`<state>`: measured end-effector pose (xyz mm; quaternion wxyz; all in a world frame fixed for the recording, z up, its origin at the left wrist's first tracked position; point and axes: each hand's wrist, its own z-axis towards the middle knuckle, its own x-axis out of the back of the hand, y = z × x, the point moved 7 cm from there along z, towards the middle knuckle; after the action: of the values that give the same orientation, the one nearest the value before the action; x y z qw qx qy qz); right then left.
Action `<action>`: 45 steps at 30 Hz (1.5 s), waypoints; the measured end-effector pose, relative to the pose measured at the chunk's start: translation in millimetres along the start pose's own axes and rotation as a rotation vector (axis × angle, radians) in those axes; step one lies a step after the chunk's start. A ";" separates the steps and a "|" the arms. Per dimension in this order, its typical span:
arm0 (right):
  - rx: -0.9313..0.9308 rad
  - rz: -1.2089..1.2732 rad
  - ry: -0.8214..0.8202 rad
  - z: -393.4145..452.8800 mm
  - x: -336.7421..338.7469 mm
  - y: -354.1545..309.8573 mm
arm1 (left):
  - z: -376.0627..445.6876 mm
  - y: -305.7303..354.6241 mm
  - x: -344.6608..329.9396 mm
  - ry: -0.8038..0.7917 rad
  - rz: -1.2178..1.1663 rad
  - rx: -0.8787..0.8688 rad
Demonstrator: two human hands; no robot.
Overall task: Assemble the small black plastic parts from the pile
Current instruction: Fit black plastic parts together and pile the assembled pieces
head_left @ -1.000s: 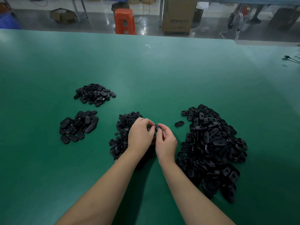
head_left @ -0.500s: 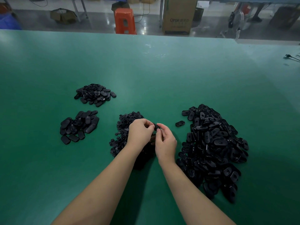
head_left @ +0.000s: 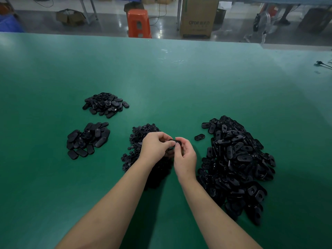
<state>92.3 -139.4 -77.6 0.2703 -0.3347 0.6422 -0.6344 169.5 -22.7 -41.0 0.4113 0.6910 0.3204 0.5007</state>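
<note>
Green desk point(head_left: 179, 83) is noted bearing four black piles, one oval part point(head_left: 173, 141) being pinched between left hand point(head_left: 155, 147) and right hand point(head_left: 185, 156) over the small-parts pile point(head_left: 140, 139).

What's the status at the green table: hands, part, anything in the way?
Left hand and right hand both pinch one oval black part. Big pile at right. Nothing blocking.

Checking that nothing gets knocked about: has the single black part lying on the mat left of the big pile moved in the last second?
No. The lone part keeps its small gap from the big pile.
</note>
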 end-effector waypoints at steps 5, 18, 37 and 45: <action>0.008 -0.032 0.004 1.0 0.0 0.1 | -0.4 -2.9 -5.4 -0.078 -0.108 0.068; 0.019 -0.092 -0.012 -1.1 -2.0 -3.6 | 2.6 -3.6 -2.3 -0.092 0.023 0.031; 0.018 -0.119 -0.018 -0.3 -2.9 -2.3 | -0.9 2.5 -5.0 -0.043 0.170 -0.011; 0.018 -0.113 -0.043 -1.5 -3.9 -3.8 | 1.0 -4.5 -4.1 -0.094 0.055 0.056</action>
<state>93.9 -135.3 -74.1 0.2505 -0.3815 0.6107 -0.6471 169.1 -24.3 -46.9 0.3924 0.7336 0.2954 0.4697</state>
